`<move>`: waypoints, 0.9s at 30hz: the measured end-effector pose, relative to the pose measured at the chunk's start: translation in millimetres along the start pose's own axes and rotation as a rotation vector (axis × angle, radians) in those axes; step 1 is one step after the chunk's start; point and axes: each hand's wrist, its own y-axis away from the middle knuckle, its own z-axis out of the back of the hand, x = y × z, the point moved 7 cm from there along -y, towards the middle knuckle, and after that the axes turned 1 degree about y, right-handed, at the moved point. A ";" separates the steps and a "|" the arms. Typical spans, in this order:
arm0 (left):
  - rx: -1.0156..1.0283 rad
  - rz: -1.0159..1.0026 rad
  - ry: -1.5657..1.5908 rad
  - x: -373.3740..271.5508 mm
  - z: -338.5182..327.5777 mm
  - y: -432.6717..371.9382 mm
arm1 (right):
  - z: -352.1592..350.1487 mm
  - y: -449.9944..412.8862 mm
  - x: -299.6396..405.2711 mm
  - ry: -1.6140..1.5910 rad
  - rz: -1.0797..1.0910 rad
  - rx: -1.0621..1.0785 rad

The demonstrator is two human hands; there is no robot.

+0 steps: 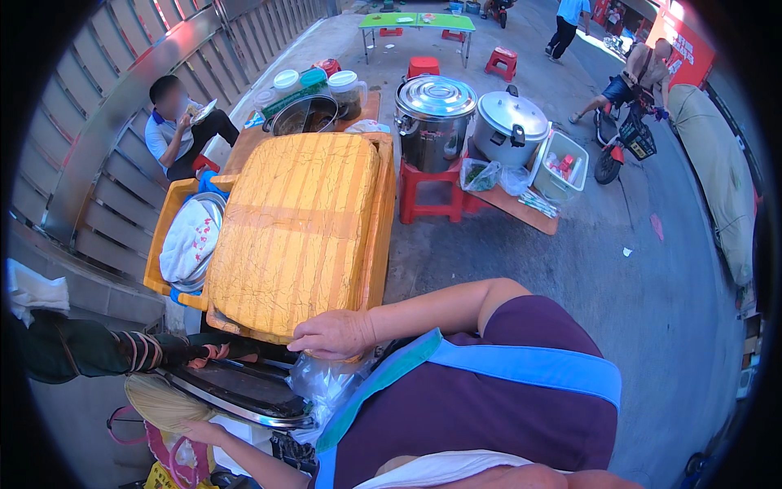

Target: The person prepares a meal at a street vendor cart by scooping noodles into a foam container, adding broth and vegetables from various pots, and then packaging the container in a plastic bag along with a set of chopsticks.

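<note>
My left hand grips a woven palm-leaf fan at the lower left. My right hand rests on the near corner of a large foam box's lid, which is wrapped in yellow tape; its fingers lie slightly apart, with the undersides hidden. Just below that hand hang clear plastic bags. Left of the box, a yellow crate holds round metal lids or trays under a white cloth. Behind the box stand a divided metal pot and a lidded clear jug.
Red stools bear a steel stockpot; beside it stand a pressure cooker and a plastic bin. A seated person eats at left. Another straddles a scooter at right. A green folding table stands beyond.
</note>
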 end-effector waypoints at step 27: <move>0.518 -0.117 -0.648 -61.4 -68.7 76.0 | 208.8 611.0 -94.9 0.304 -2.039 0.557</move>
